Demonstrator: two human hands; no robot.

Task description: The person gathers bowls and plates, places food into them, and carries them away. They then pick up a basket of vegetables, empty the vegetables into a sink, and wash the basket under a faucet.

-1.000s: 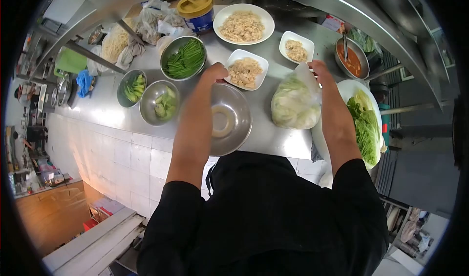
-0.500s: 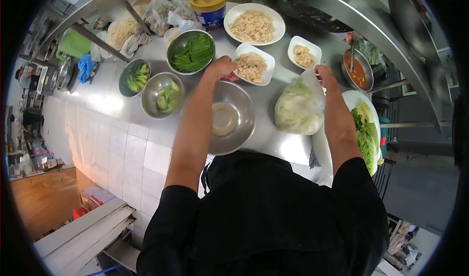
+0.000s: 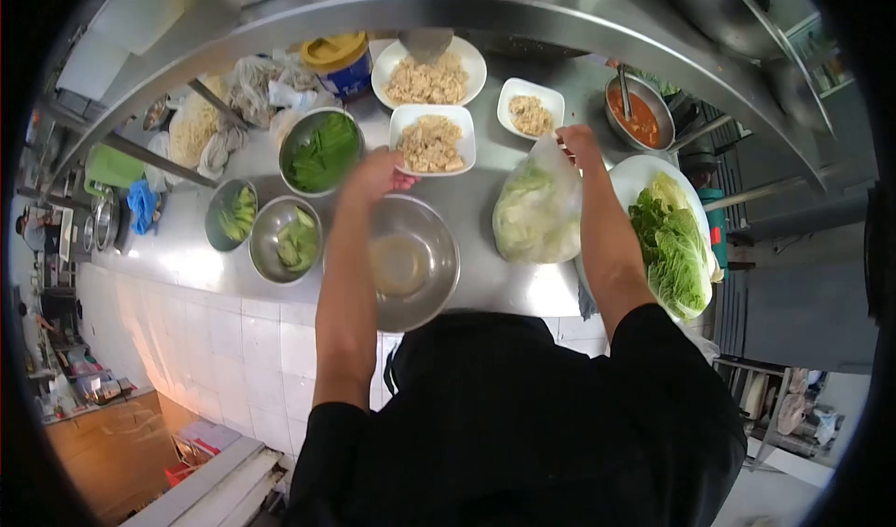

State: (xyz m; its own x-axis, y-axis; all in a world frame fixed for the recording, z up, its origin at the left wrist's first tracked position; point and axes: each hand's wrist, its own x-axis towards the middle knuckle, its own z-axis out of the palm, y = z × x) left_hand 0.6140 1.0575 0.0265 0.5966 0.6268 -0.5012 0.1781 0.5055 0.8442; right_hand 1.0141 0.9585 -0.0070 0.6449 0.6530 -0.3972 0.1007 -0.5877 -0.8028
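Square white dish (image 3: 469, 141), crumbled tan food (image 3: 429, 142) within: corner clamped in left hand (image 3: 377, 174), just beyond steel bowl (image 3: 437, 252). Translucent plastic bag (image 3: 539, 205) of pale cabbage (image 3: 525, 226): neck pinched by right hand (image 3: 581, 144). Step, apparently: handling both together. Called for next: level dish, firm pinch.

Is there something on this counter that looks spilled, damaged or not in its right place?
I see no spill or damage. Only the big metal bowl looks a little odd: it stands right at the front edge of the counter, and its rim seems to reach past it.
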